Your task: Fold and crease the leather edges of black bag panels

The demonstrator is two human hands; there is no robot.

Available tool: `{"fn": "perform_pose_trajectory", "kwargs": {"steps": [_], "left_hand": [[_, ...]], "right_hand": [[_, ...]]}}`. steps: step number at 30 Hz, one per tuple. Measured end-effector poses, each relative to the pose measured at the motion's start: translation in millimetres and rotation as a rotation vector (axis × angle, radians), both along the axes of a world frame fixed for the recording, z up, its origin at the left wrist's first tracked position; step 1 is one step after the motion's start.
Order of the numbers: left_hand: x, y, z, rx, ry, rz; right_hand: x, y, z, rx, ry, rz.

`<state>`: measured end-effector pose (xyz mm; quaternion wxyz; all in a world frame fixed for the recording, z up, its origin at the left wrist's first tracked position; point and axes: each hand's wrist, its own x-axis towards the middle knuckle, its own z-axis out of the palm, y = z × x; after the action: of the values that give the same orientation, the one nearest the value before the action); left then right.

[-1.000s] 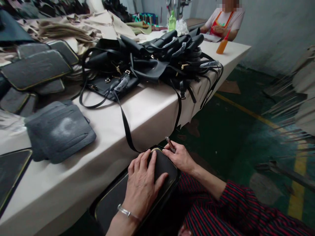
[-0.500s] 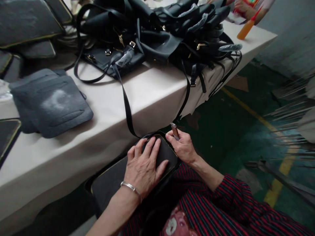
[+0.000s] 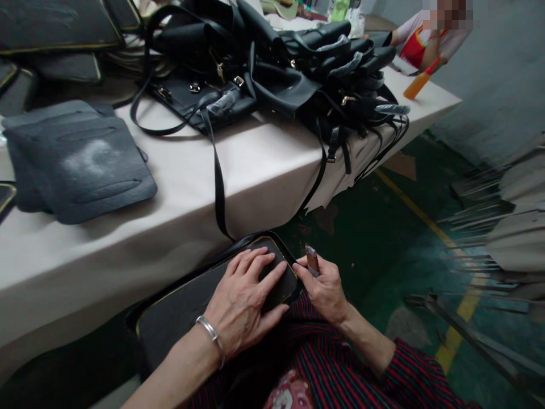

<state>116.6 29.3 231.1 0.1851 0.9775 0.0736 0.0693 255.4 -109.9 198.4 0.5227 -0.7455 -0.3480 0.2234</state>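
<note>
Across my lap lies a black bag piece (image 3: 187, 301), its flat dark panel edged by a thin yellowish line and a raised black rim. My left hand (image 3: 242, 295) rests on that panel, fingers spread and slightly bent, a silver bangle at the wrist. At the panel's far right corner is my right hand (image 3: 326, 289), closed around a short brown stick-like tool (image 3: 312, 261) with a pale, worn tip pointing up. Its thumb and forefinger meet the black rim there. What kind of tool it is, I cannot tell. A black strap (image 3: 219, 193) runs from the table down to the bag piece.
Black bags (image 3: 276, 85) with straps and gold buckles are heaped on the cloth-covered table (image 3: 179, 238). Dark flat pieces (image 3: 80, 159) lie left. An orange bottle (image 3: 417, 85) stands near another person (image 3: 438, 40). Thin rods (image 3: 477, 210) and a metal bar (image 3: 464, 324) are at right.
The view has shifted, showing more of the other person. My left hand's fingers have drawn closer together on the panel. My right hand, still holding the tool, sits lower at the corner.
</note>
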Motion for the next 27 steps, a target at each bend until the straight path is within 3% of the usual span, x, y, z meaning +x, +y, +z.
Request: {"fn": "perform_pose_trajectory", "kwargs": {"steps": [4, 10, 14, 18, 21, 23, 27], "left_hand": [[-1.6, -1.0, 4.3, -0.053, 0.04, 0.001], [-3.4, -0.2, 0.5, -0.053, -0.024, -0.02], [4.0, 1.2, 0.2, -0.041, -0.012, 0.058], [11.6, 4.7, -6.7, 0.076, -0.035, 0.087], [14.5, 6.5, -15.5, 0.151, -0.095, 0.026], [17.3, 5.2, -17.8, 0.126, -0.088, -0.052], [20.9, 0.8, -10.0, 0.034, -0.022, -0.015]], "right_hand": [[-0.2, 0.5, 4.0, 0.022, -0.108, -0.029], [-2.7, 1.8, 4.5, 0.076, -0.322, 0.033], [-2.6, -0.1, 6.7, 0.069, -0.434, 0.146], [-1.2, -8.2, 11.8, 0.035, -0.518, 0.311], [0.7, -10.5, 9.8, 0.024, -0.494, 0.388], [3.5, -6.9, 4.0, 0.039, -0.432, 0.34], [17.1, 10.5, -11.3, 0.01, -0.087, 0.28]]}}
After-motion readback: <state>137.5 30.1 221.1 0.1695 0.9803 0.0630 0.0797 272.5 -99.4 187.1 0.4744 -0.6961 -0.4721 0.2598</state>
